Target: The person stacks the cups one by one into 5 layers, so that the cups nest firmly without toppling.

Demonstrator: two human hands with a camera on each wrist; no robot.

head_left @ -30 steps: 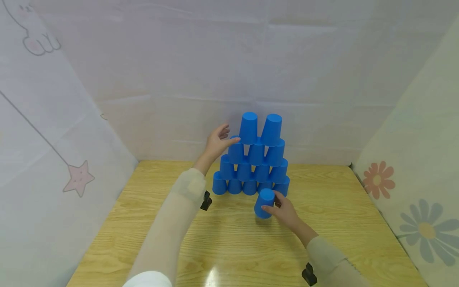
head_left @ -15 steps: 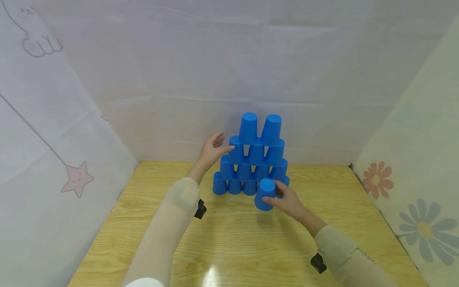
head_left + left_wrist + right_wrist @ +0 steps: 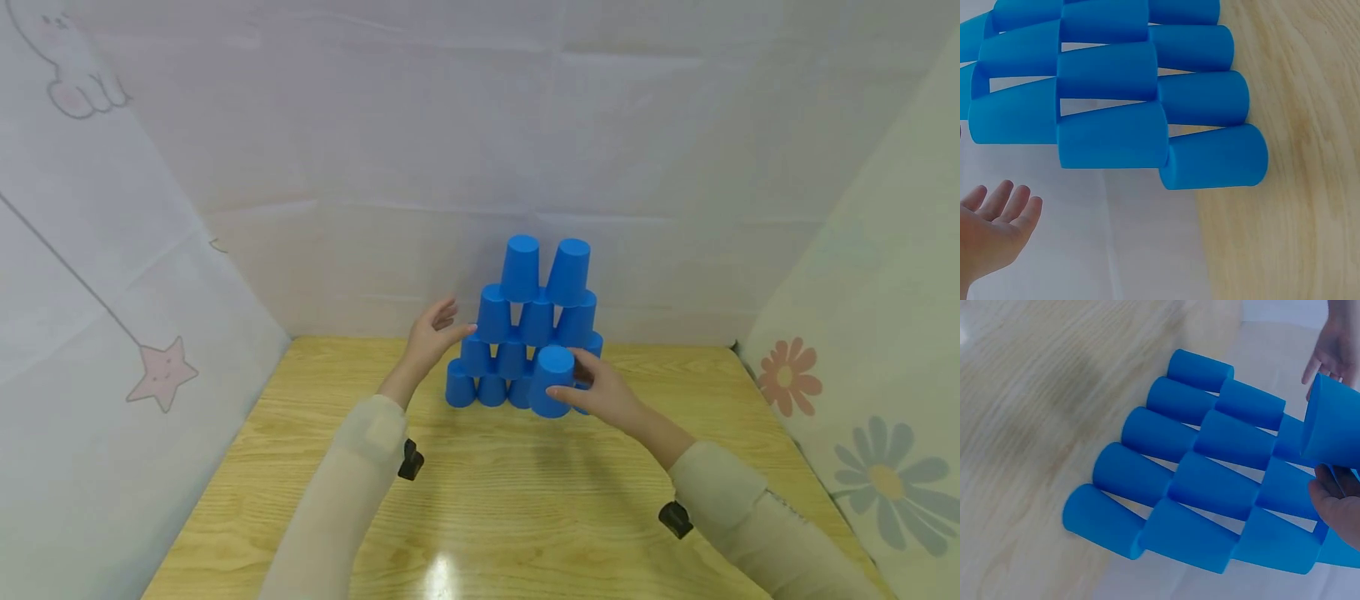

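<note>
Upside-down blue plastic cups are stacked as a pyramid (image 3: 493, 315) at the back of the table, with two cups on top. In front of its right part, my right hand (image 3: 609, 398) grips another upside-down blue cup (image 3: 551, 390) between thumb and fingers, held above the table. That held cup (image 3: 1335, 425) covers some lower cups from the head view. My left hand (image 3: 429, 342) is beside the pyramid's left side, fingers loosely extended and holding nothing. In the left wrist view, a gap separates that hand (image 3: 994, 234) from the cups.
The wooden table (image 3: 300, 500) ends at a pale cloth backdrop (image 3: 375, 167) close behind the pyramid. Printed cloth walls flank both sides. A black clip-like piece (image 3: 411, 460) is by the left sleeve and another black piece (image 3: 675, 519) by the right.
The right hand has raised its cup from low in front of the pyramid. My left hand has drawn down and left, away from the upper cups. The stacked cups look unmoved.
</note>
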